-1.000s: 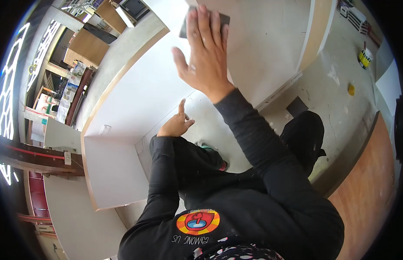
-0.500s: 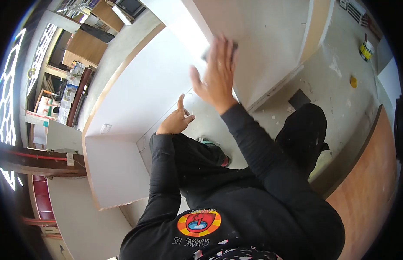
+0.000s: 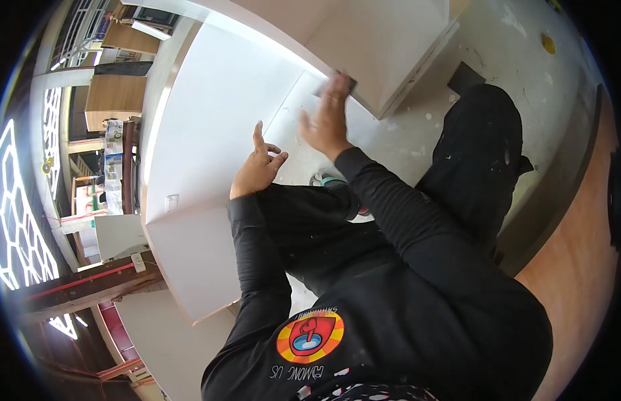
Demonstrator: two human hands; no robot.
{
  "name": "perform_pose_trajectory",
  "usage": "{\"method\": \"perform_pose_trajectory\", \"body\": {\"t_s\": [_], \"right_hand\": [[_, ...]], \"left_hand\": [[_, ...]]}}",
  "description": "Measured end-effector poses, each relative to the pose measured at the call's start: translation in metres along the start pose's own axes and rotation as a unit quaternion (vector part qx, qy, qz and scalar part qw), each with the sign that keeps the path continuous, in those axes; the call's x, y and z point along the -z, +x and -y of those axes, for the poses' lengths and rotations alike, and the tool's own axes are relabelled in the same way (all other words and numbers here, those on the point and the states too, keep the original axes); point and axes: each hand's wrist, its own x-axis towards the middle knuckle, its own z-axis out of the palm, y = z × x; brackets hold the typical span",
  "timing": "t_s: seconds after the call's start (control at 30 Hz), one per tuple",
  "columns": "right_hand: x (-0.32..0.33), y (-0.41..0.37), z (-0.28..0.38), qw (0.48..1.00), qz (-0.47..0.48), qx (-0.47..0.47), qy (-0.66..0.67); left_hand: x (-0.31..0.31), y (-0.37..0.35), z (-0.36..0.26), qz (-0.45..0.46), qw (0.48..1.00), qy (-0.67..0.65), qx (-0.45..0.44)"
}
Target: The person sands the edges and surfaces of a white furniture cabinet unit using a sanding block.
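Observation:
My right hand [image 3: 329,120] is against the edge of a white panel [image 3: 384,53], its fingers pressed round a small dark flat pad [image 3: 350,85]; motion blurs them partly. To its left, my left hand [image 3: 256,167] hovers with the index finger stretched out and the other fingers loosely bent, nothing in it. Beneath and beside the left hand lies the inner face of a large white cabinet panel [image 3: 210,100].
A dark square sheet [image 3: 465,78] lies on the floor near my knee. A yellow object [image 3: 548,44] is at the upper right. A curved wooden board [image 3: 571,247] stands at the right. Wooden furniture [image 3: 116,93] and a red-piped beam [image 3: 76,284] are at the left.
The head view has shifted and turned. My right hand has moved down along the panel edge with the dark pad. My left hand keeps its pointing shape.

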Motion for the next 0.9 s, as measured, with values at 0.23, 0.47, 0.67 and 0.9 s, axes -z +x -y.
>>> {"method": "perform_pose_trajectory", "body": {"t_s": [0.23,0.47,0.67,0.9], "right_hand": [[0.026,0.063,0.078,0.987,-0.044,-0.047,0.149],[-0.017,-0.041,-0.05,0.957,0.021,-0.278,0.076],[-0.002,0.01,0.043,0.978,-0.052,-0.148,0.136],[-0.003,-0.079,-0.097,0.808,0.169,-0.55,0.131]], "left_hand": [[-0.003,-0.003,0.009,0.021,0.999,-0.038,0.009],[0.0,-0.006,0.0,0.019,0.999,0.006,0.034],[0.0,0.004,0.003,0.033,0.999,0.0,0.027],[-0.001,0.004,-0.006,0.033,0.999,0.022,0.03]]}}
